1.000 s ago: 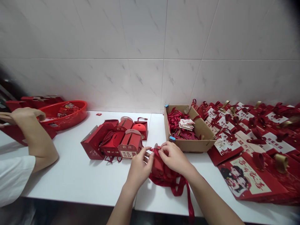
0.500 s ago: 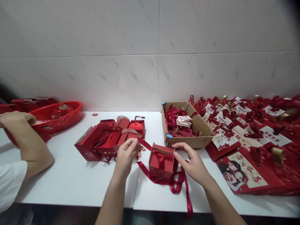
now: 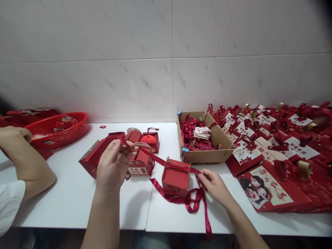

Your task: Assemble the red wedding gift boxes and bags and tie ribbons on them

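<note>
A small red gift box [image 3: 175, 177] stands on the white table [image 3: 77, 204] in front of me, with a dark red ribbon [image 3: 193, 204] looped around it. My left hand [image 3: 114, 166] is raised to the left of the box and pinches one ribbon end, which runs taut back to the box top. My right hand [image 3: 214, 185] rests low at the box's right side, fingers closed on the other ribbon end. Loose ribbon tails trail over the table's front edge.
Several red gift boxes [image 3: 129, 152] lie behind my left hand. A cardboard box [image 3: 207, 156] of ribbons and tags sits behind the small box. Red gift bags [image 3: 275, 148] cover the right side. Another person's arm [image 3: 28, 162] and a red basket [image 3: 58, 129] are at the left.
My hands left the top of the box and drew apart. The left hand rose leftward pulling the ribbon taut; the right hand dropped to the box's right side.
</note>
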Motion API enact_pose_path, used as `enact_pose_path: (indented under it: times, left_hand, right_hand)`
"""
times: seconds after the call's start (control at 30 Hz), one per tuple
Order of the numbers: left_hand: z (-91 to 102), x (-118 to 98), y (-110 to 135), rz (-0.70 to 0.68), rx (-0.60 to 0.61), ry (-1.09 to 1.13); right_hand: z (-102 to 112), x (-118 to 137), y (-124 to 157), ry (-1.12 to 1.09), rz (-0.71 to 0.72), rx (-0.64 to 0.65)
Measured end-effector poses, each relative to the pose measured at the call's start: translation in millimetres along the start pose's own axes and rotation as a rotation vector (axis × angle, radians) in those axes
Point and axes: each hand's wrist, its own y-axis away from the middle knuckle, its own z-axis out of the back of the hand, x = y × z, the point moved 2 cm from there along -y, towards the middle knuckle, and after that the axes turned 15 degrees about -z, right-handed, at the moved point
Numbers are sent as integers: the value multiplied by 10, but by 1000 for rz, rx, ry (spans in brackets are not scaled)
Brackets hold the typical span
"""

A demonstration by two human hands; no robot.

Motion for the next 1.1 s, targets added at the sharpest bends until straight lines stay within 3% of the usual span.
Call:
enact_pose_path:
  times: [0.1,0.23,0.33,0.47,0.57,0.7,0.77,0.97,1.1]
  left_hand:
    - [74,58,24,-28,-68,-7]
    - [140,92,17,-24,-147,-24]
    - [137,35,-20,-41,-159,-26]
    - [43,-110,-64,-85,-77,-35]
    - [-71,-214,-76,-115,13,-44]
    - [-248,-275,-76,-94,159,-106]
    - [-323,-276,-78,-88,197,-195]
    - [-531,-283,-68,-134,299,-378]
    - [-688,-287,-31,-164,323,-368]
  right_hand:
    - [163,100,55,-108,-33,83]
    - [306,258,113,-424,-104,247]
    - [433,382,114,-551,-92,252]
    - [683,551,123,-539,7,198]
    - [831,688,155,-479,97,234]
    - [842,881,115,-316,190,300]
    - [792,966,29,-261,216,260]
    - [668,1163,-188,-318,356,-93]
    - [540,1352,-150,-290,388,-170]
